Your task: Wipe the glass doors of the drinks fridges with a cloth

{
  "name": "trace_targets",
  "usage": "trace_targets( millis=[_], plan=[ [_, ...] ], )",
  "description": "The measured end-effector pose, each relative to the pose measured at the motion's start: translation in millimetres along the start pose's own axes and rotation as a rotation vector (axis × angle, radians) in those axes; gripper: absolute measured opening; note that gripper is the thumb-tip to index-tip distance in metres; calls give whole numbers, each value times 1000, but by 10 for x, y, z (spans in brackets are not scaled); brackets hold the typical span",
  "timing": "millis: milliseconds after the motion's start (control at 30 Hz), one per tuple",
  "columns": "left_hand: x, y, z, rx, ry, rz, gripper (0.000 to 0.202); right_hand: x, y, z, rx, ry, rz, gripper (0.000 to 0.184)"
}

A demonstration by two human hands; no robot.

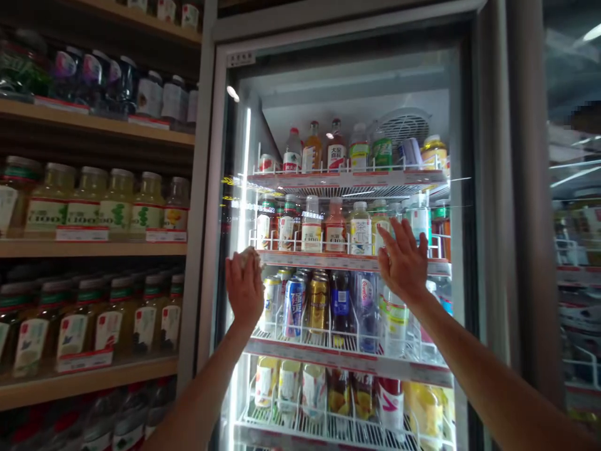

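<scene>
Fridge (491, 188): bottles (360, 228) and cans (318, 304) on wire shelves (347, 180), behind glass door (328, 75).
Left hand (245, 288): fingers bent over cloth-like wad (251, 252).
Right hand (402, 260): fingers spread, gripping nothing.

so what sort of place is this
Most likely a shop's drinks section, perhaps a convenience store or supermarket: a lit glass-door drinks fridge stands beside wooden shelves lined with bottled drinks, with red-and-white price tags along their edges.

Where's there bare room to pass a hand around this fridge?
The door glass between the left hand and right hand; behind it, the space above the top-row bottles. The wire shelves and wooden shelves look crowded.
</scene>
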State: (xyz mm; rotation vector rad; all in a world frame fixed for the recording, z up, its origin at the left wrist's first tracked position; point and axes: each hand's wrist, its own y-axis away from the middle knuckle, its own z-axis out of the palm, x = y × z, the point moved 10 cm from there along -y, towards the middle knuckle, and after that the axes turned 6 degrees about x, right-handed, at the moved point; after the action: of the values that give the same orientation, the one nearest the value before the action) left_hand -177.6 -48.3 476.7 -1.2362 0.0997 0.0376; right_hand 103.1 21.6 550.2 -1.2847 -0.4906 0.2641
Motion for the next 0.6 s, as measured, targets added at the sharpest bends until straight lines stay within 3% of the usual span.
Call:
trace_targets(
  millis=[67, 167, 233, 400, 467, 533, 600],
  plan=[
    [-9, 82, -26, -6, -16, -24, 58, -1, -4, 5, -5, 7, 1, 44],
    [459, 280, 102, -181, 110, 233, 61, 22, -14, 3, -10, 10, 6, 44],
    [611, 354, 123, -231, 147, 317, 61, 21, 20, -24, -8, -3, 1, 45],
    [246, 295, -52, -64, 15, 13, 62, -262, 419, -89, -88, -97, -79, 55],
    [421, 426, -26, -134, 64, 127, 60, -441, 637, -107, -127, -145, -103, 59],
    [675, 650, -5, -255, 158, 346, 57, -577, 809, -120, -155, -181, -112, 60],
    [695, 817, -55, -313, 187, 445, 57, -632, 908, -135, -169, -201, -110, 59]
  ],
)
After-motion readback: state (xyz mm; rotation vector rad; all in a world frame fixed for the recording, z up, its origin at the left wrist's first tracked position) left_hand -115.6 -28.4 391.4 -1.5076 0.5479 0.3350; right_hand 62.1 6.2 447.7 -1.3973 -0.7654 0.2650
